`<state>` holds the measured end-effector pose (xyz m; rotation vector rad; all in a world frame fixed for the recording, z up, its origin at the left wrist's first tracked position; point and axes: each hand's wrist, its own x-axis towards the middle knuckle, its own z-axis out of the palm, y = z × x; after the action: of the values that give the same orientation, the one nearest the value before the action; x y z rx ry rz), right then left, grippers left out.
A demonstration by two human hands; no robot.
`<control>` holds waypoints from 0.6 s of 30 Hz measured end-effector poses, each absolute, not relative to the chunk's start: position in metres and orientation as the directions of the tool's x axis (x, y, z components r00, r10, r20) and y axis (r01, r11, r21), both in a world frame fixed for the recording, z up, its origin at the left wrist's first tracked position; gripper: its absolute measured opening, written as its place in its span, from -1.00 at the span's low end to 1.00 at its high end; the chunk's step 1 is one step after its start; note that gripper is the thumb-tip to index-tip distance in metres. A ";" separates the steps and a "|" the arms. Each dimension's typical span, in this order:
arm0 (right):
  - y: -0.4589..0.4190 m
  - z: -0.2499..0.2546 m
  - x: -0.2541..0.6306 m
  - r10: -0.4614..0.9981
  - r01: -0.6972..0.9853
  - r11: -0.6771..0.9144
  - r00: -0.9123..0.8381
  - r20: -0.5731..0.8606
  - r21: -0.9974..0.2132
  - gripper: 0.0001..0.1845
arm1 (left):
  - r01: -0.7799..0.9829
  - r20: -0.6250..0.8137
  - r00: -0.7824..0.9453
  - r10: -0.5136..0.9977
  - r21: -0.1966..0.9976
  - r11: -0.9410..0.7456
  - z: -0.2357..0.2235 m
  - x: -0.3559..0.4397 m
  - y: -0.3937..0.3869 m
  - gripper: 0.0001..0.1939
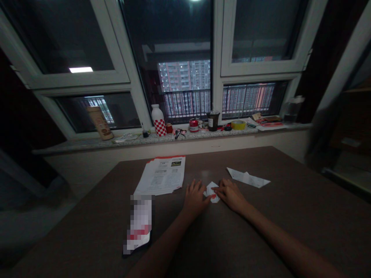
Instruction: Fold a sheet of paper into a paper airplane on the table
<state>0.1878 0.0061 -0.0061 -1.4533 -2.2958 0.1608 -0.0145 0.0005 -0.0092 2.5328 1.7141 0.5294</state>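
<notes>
Folded white paper [211, 192], a small creased piece: where does it lie?

— On the dark brown tabletop [269, 200], right between the two hands.

— And the hands?

— Together over it. The left hand [195, 199] comes in from 9 o'clock, the right hand [231, 194] from 3 o'clock, and their fingertips nearly meet on the paper. Whether they pinch it or only press on it, I cannot tell in this dim light.

— Which step would you call this?

— Judging by the pose, working a fold on that small piece, with the creases held down.

— What does the next move call for?

— Going by how it lies, a free edge. With both hands on it, one would need to ease off to reach a flap.

— What's around it?

— At 2 o'clock lies a longer folded paper strip [247, 178], and at 10 o'clock a printed leaflet [160, 176]. At 8 o'clock sits a blurred red-and-white object [138, 224], too pixelated to name. Farther out at 12 o'clock, a stone windowsill [72, 147] holds a red-checked white bottle [158, 120] and a yellow tape roll [238, 124].
</notes>
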 end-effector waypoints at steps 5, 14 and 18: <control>0.011 -0.008 0.186 0.894 0.871 0.414 -0.335 0.296 -0.264 -0.64 | 0.881 0.266 0.346 0.900 0.237 -0.409 -0.008 -0.016 0.001 -0.60; 0.003 -0.012 0.192 0.879 0.833 0.457 -0.371 0.298 -0.312 -0.67 | 0.833 0.311 0.381 0.871 0.293 -0.469 -0.008 -0.019 -0.001 -0.82; 0.001 -0.009 0.191 0.891 0.842 0.433 -0.345 0.296 -0.321 -0.65 | 0.837 0.291 0.373 0.881 0.303 -0.455 -0.008 -0.020 0.001 -0.83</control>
<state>0.1915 0.0012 -0.0090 -1.4671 -2.2663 0.1551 -0.0196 0.0010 -0.0083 2.5155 1.5798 0.6348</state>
